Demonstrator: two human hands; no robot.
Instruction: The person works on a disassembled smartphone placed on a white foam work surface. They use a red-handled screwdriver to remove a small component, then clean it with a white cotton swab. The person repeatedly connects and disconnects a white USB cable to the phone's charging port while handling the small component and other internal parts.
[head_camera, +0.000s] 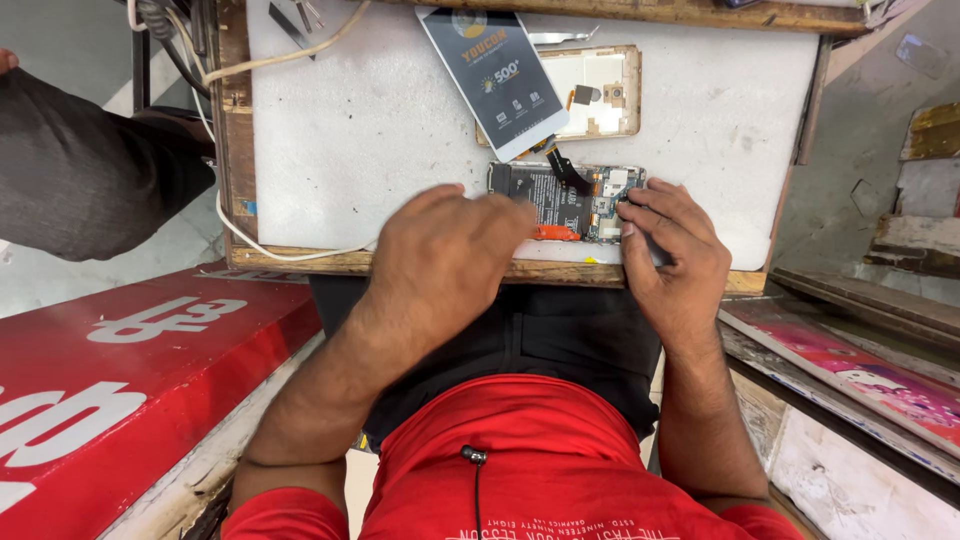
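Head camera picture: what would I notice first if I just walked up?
Probably the opened phone, insides showing, near the white table's front edge, with the left hand and right hand on it. Behind it, a loose phone screen leans over an empty phone shell.

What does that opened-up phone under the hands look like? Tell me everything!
The opened phone lies flat near the front edge of the white work board, its back cover off. Inside show a dark battery, a small circuit board with metal parts and an orange strip at its near edge. A dark ribbon cable runs from it to the screen panel. The left hand and right hand both rest on it.
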